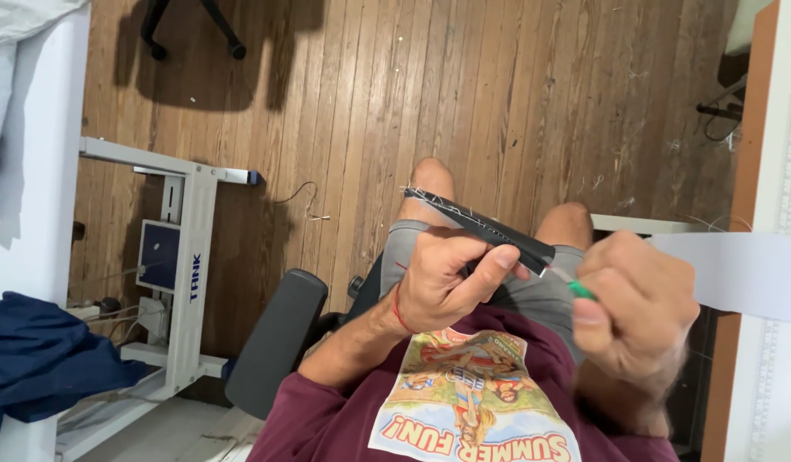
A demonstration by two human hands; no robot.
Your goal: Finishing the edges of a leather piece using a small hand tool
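Observation:
My left hand [447, 278] grips a narrow black strip [476, 224] with light stitching along it, held out over my knees. The strip runs from upper left to lower right. At the strip's near end my right hand [639, 312] pinches a small green-handled tool [578, 288], whose thin tip touches that end. A red thread band circles my left wrist [399, 310]. I sit in a maroon printed shirt and grey shorts.
A black chair armrest [275, 342] sits at my left. Beyond it stands a white metal table frame [186, 274] with cables. A blue cloth [40, 359] lies lower left. A white table with a ruler [785, 171] is on the right. The wooden floor is littered with thread scraps.

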